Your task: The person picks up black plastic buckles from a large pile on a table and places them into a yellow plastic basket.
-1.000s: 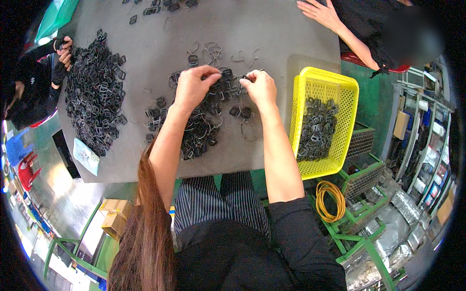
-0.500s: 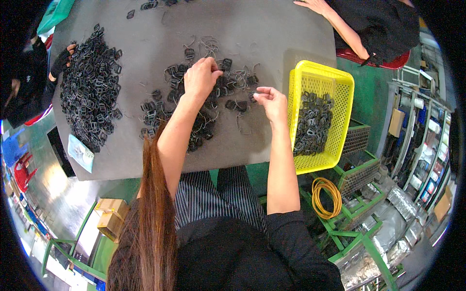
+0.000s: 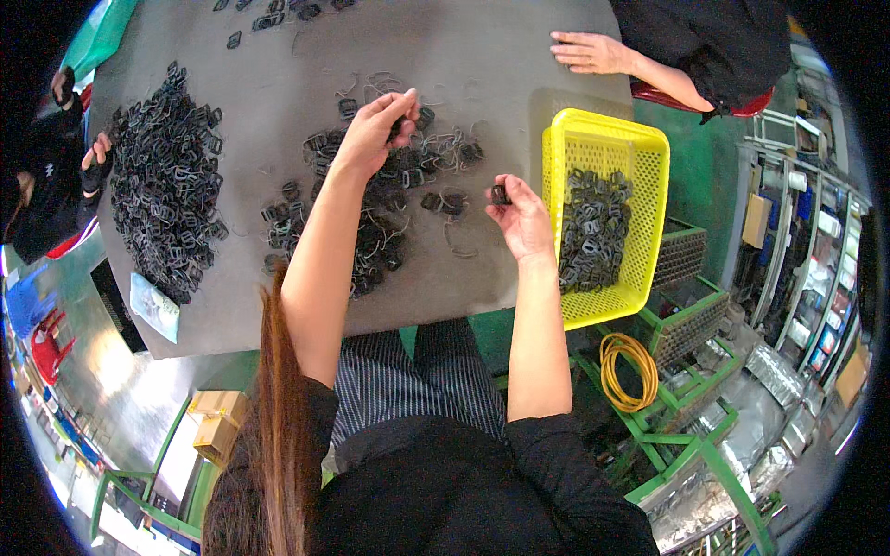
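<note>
Small black plastic buckles lie in a loose pile (image 3: 378,243) on the grey table, with thin stringy scraps among them. Over the pile's far side, my left hand (image 3: 371,137) is closed, a dark piece like a buckle (image 3: 398,128) showing between its fingers. My right hand (image 3: 522,222) is raised between the pile and the yellow basket, pinching one black buckle (image 3: 501,195) between thumb and fingers. Inside the yellow perforated basket (image 3: 656,222), to the right of that hand, are many more buckles (image 3: 593,236).
A large heap of buckles (image 3: 167,185) covers the table's left side, near a co-worker's gloved hand (image 3: 96,157). Another person's hand (image 3: 593,53) rests at the far right. A pale plastic packet (image 3: 154,306) lies at the near left edge. More buckles (image 3: 271,17) are scattered at the far side.
My right hand has moved slightly right and turned, showing the buckle in its fingers. My left hand has lifted and turned. The co-worker's hand at far right has come further into view.
</note>
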The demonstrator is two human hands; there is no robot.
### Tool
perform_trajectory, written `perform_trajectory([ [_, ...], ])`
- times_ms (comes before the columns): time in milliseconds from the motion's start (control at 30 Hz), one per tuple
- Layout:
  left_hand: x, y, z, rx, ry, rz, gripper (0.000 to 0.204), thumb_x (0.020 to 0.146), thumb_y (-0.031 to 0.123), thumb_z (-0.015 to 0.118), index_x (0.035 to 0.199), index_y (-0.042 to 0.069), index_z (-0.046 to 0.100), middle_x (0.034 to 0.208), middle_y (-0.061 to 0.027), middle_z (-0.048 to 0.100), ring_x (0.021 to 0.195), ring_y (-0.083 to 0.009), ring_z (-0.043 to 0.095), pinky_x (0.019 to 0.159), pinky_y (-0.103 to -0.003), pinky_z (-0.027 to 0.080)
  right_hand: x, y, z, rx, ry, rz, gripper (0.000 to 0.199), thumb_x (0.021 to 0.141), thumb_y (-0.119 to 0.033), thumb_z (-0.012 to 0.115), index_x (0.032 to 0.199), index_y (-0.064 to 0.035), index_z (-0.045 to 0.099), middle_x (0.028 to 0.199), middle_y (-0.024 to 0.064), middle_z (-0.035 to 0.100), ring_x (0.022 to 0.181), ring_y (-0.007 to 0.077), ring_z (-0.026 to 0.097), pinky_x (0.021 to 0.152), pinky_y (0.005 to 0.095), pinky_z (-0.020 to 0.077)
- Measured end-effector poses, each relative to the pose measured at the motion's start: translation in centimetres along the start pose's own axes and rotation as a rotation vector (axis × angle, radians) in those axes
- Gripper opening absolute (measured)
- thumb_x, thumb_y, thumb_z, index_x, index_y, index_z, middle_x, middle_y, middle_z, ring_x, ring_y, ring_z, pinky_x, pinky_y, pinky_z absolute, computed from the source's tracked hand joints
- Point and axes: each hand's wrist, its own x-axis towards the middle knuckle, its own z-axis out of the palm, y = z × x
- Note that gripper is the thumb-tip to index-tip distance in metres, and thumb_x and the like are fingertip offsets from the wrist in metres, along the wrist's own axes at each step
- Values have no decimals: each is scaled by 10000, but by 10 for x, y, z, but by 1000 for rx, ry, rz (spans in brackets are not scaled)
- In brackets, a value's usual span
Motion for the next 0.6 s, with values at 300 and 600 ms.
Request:
perform_trajectory([
  [300, 15, -13, 25, 1204, 350, 299, 244, 741, 310, 703, 843, 102, 628, 633, -37, 553, 617, -183, 551, 566, -321, 421, 53, -4, 41, -1442, 287, -494, 344, 667, -300, 761, 856, -75, 581, 779, 99, 638, 735, 249, 614, 641, 356, 478],
  [600, -56, 33, 19, -178, 125, 6, 189, 828, 272, 633, 815, 87, 598, 672, 31, 546, 619, -69, 490, 512, -194, 371, 54, -14, 20, -1078, 49, -223, 234, 681, -209, 749, 785, -31, 639, 703, 57, 642, 604, 144, 572, 572, 305, 453],
])
